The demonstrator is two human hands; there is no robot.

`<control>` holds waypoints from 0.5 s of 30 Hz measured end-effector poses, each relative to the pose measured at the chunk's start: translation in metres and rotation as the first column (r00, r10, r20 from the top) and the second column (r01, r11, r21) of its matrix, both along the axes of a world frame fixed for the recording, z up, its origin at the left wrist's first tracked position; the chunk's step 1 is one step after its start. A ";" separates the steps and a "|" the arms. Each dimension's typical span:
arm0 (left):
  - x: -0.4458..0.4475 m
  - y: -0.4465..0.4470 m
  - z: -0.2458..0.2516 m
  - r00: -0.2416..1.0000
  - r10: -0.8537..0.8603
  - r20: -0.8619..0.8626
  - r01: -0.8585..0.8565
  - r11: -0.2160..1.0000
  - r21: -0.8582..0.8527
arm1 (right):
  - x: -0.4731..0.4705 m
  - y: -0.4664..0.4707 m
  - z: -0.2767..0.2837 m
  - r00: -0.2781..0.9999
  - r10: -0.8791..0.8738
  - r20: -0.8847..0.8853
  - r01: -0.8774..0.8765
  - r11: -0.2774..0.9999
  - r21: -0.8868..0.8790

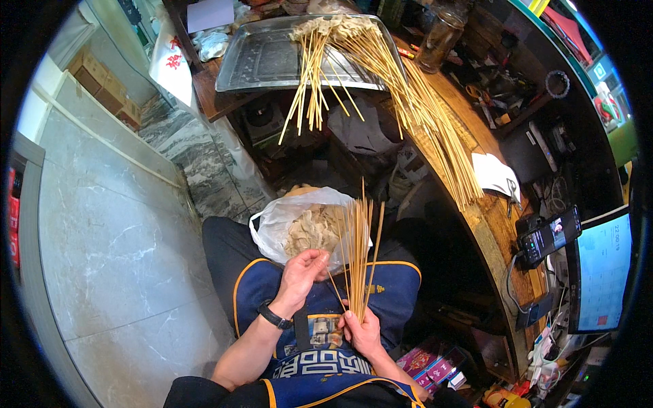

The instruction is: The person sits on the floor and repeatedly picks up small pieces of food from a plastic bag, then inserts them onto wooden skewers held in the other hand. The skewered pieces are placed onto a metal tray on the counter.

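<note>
My right hand [361, 326] grips a fanned bundle of bamboo skewers [359, 255] by their lower ends, tips pointing away from me. With thumb and fingers pinched together, my left hand [306, 273] has hold of the upper end of a single bamboo skewer [336, 290], which slants down toward my right hand. Whether a bit of food is also between those fingers is hidden. Just beyond them, a white plastic bag [273, 224] rests open on my lap. Crumpled beige sheets of food [311, 229], perhaps tofu skin, fill it, and the bundle partly covers its right side.
Ahead, a metal tray [260, 56] holds skewers loaded with beige sheets [339, 28], their sticks overhanging its edge. More skewers [444, 137] lie along the curved wooden counter [490, 224]. A phone [551, 234] and monitor [602, 270] stand right; a tiled wall [122, 224] rises left.
</note>
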State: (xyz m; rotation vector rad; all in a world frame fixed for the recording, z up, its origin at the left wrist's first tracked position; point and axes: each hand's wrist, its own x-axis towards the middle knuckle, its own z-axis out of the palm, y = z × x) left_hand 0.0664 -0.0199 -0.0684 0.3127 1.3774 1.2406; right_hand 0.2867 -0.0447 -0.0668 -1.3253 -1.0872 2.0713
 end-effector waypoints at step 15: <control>0.009 -0.018 0.011 0.987 -0.117 -0.106 0.132 0.980 0.150 | 0.003 -0.002 -0.011 0.993 0.063 0.096 -0.073 0.992 0.100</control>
